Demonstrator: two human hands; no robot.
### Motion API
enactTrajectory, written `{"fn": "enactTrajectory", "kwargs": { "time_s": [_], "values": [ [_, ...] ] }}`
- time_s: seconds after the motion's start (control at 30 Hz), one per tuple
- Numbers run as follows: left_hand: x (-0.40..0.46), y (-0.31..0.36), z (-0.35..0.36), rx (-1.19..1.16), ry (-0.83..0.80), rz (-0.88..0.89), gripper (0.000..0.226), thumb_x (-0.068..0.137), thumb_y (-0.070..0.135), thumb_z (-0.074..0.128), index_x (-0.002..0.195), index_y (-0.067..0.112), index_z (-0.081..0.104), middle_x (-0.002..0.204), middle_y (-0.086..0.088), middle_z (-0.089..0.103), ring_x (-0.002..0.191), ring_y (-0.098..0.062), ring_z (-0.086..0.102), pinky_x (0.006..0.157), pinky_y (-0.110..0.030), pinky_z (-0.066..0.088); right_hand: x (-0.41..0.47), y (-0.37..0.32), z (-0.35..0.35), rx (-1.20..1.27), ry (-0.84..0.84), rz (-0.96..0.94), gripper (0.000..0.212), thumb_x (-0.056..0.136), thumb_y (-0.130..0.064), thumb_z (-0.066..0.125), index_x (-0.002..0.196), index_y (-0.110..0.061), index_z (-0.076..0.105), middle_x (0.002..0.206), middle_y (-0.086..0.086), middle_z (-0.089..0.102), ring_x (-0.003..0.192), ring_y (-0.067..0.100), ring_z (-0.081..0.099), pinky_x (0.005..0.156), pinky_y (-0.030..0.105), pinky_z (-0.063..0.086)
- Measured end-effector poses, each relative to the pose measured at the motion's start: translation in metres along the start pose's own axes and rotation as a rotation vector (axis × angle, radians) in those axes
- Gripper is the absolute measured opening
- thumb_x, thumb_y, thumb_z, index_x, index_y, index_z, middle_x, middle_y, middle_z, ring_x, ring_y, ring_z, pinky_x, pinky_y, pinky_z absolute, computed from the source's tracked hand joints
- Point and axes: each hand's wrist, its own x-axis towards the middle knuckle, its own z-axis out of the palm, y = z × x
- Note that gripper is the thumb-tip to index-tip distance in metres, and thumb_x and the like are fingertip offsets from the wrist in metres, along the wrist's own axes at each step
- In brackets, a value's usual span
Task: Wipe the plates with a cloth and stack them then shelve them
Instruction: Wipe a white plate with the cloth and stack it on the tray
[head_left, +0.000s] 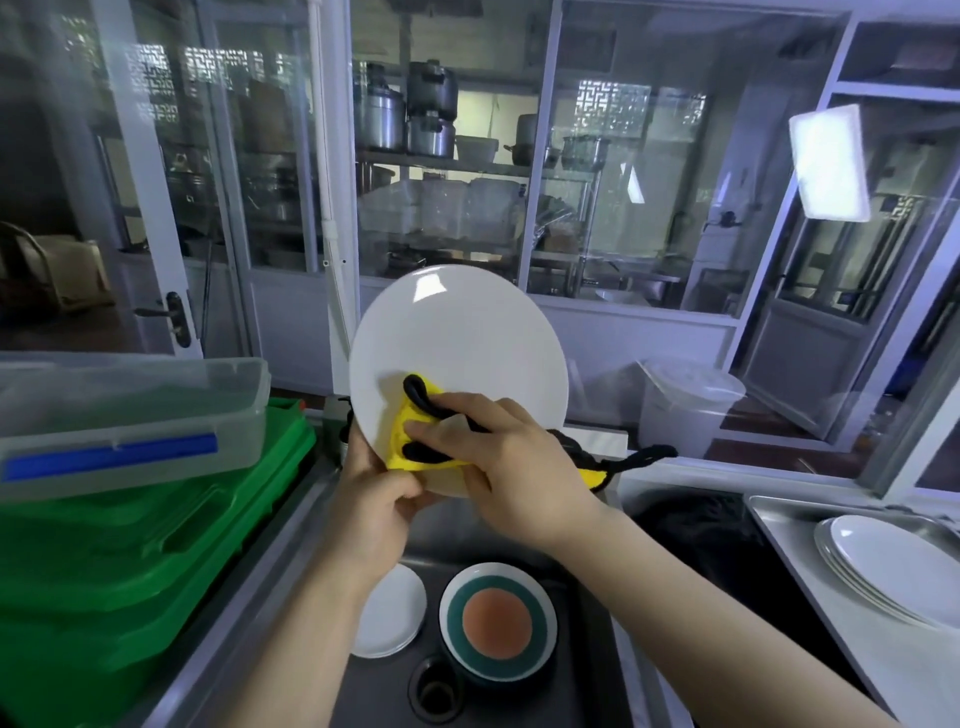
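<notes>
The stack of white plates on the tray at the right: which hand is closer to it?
Right. The right hand presses the yellow cloth on the held plate, on the stack's side; the left hand grips the plate's lower rim, farther off.

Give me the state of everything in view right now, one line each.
large white plate: held tilted over the sink, being wiped
left hand: grips the plate's lower edge
right hand: presses the cloth on the plate
yellow and black cloth: bunched against the plate
stacked plates: on the right counter
sink: holds a small white plate and coloured dishes
</notes>
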Motion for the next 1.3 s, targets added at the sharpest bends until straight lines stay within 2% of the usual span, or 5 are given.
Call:
{"fn": "enactTrajectory", "kwargs": {
  "time_s": [0.27, 0.47, 0.73, 0.87, 1.3],
  "values": [
    [0.003, 0.005, 0.003, -0.244, -0.071, -0.091, 0.047, 0.076, 0.041, 0.065, 0.118, 0.02, 0.066, 0.109, -0.007, 0.071, 0.099, -0.022, 0.068, 0.072, -0.037, 0.057, 0.002, -0.002, -0.01, -0.133, 0.044, -0.081, 0.047, 0.085, -0.006, 0.053, 0.122, -0.031, 0.066, 0.136, -0.003, 0.056, 0.088, 0.034, 0.054, 0.069, 0.045, 0.051],
    [0.02, 0.012, 0.013, -0.089, 0.144, -0.064, 0.042, 0.086, 0.036, 0.05, 0.122, 0.016, 0.059, 0.109, -0.007, 0.072, 0.097, -0.022, 0.07, 0.068, -0.036, 0.058, -0.007, 0.026, -0.016, -0.24, 0.106, -0.129, 0.045, 0.083, -0.011, 0.044, 0.113, -0.031, 0.071, 0.13, 0.0, 0.061, 0.084, 0.034, 0.057, 0.064, 0.045, 0.052],
    [0.018, 0.02, 0.014, 0.274, 0.316, 0.119, 0.02, 0.081, 0.04, 0.056, 0.084, 0.053, 0.071, 0.093, 0.024, 0.073, 0.094, -0.005, 0.069, 0.087, -0.038, 0.051, -0.027, 0.091, -0.023, -0.421, 0.242, 0.329, 0.061, 0.074, 0.014, 0.055, 0.122, -0.021, 0.065, 0.131, 0.01, 0.056, 0.098, 0.043, 0.052, 0.074, 0.053, 0.049],
    [0.01, 0.006, -0.002, 0.194, 0.39, 0.033, 0.016, 0.095, 0.027, 0.052, 0.096, 0.031, 0.068, 0.093, 0.017, 0.075, 0.087, -0.003, 0.07, 0.078, -0.033, 0.049, -0.059, 0.098, 0.001, -0.296, 0.297, 0.534, 0.063, 0.079, 0.012, 0.053, 0.132, -0.022, 0.058, 0.137, 0.01, 0.051, 0.105, 0.042, 0.048, 0.08, 0.048, 0.047],
    [-0.031, -0.04, -0.073, 0.242, 0.339, -0.447, 0.016, 0.098, 0.027, 0.05, 0.091, 0.034, 0.062, 0.085, 0.018, 0.072, 0.076, -0.003, 0.067, 0.053, -0.024, 0.051, -0.245, 0.053, 0.117, -0.34, -0.274, 0.972, 0.06, 0.09, -0.009, 0.056, 0.139, -0.042, 0.045, 0.143, -0.006, 0.042, 0.112, 0.022, 0.047, 0.085, 0.033, 0.049]
  ]
}}
